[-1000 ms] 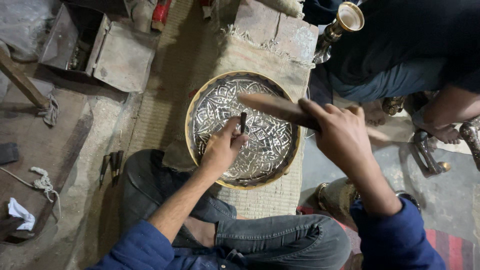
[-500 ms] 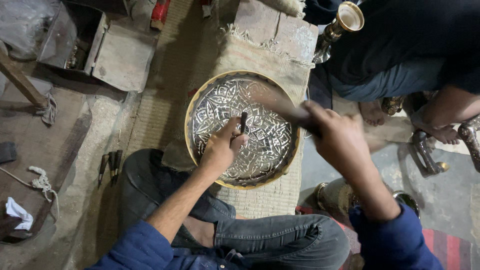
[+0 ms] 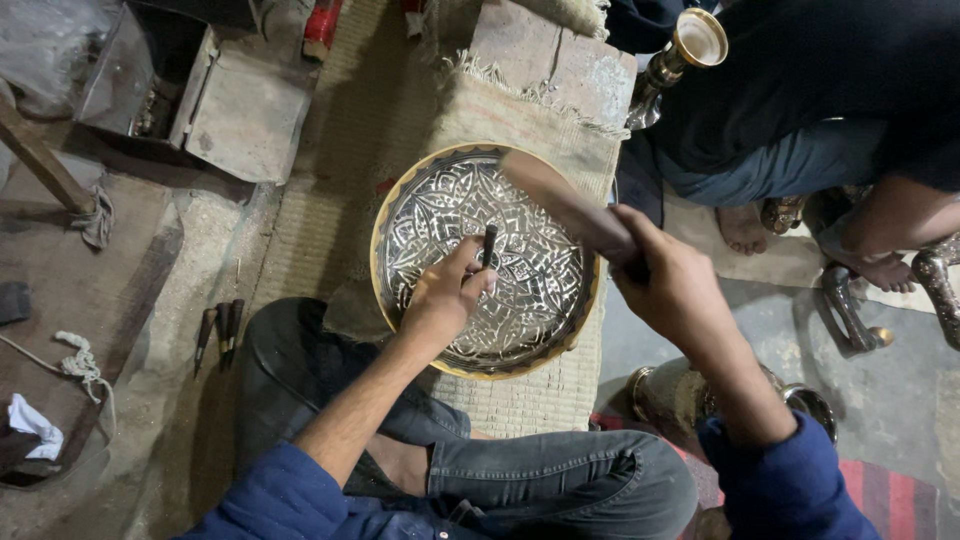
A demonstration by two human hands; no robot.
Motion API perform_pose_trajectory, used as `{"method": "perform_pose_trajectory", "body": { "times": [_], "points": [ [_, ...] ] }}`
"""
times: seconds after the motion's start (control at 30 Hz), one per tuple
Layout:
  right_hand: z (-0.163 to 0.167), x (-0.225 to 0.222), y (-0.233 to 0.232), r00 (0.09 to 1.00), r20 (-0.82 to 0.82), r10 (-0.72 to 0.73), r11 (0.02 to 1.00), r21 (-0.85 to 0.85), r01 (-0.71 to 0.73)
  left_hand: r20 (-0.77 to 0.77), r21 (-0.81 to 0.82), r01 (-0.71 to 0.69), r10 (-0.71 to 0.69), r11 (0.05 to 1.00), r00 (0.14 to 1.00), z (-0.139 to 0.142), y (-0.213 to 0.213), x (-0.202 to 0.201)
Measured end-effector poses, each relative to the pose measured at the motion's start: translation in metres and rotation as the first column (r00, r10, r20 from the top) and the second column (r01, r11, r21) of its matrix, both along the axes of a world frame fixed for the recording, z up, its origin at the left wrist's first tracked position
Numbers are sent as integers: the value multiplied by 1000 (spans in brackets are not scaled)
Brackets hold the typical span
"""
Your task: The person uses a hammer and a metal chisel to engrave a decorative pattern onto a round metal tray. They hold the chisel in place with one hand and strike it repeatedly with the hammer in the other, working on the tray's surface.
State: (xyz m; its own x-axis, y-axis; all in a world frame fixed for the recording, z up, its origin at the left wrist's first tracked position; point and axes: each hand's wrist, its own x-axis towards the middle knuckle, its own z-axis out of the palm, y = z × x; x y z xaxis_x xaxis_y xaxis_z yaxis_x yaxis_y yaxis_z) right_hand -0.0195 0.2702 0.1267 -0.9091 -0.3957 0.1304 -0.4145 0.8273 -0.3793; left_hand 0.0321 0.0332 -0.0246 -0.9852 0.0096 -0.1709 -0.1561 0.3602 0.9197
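Woven mat (image 3: 300, 240) lies under your shiny patterned plate (image 3: 440, 200). Your left hand (image 3: 445, 295) pinches a small punch (image 3: 489, 243). Your right hand (image 3: 670, 285) squeezes a wooden mallet (image 3: 565, 205) above it.

Dusty earthen floor (image 3: 150, 400), woven straw mat (image 3: 330, 190) over it. Open metal box (image 3: 200, 90) upper left, wooden block (image 3: 550, 60) with fringed cloth at top. Red striped rug (image 3: 900, 495) lower right. Dim, warm light.
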Motion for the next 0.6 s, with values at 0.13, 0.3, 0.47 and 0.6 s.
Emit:
{"method": "perform_pose_trajectory", "body": {
  "times": [0.13,0.3,0.47,0.6],
  "points": [
    [3,-1,3,989,-144,15,690,718,94,-161,78,-11,23,997,987,-9,0,-6],
    [5,-13,5,993,-119,-1,919,392,48,-218,-40,-55,45,998,975,-10,0,-3],
    [2,-14,-1,992,-114,55,947,320,-16,-195,-16,-74,70,997,978,-4,3,0],
    [6,-12,-8,996,76,-50,996,-73,56,-138,13,-43,44,999,989,-6,0,1]
  ]
}}
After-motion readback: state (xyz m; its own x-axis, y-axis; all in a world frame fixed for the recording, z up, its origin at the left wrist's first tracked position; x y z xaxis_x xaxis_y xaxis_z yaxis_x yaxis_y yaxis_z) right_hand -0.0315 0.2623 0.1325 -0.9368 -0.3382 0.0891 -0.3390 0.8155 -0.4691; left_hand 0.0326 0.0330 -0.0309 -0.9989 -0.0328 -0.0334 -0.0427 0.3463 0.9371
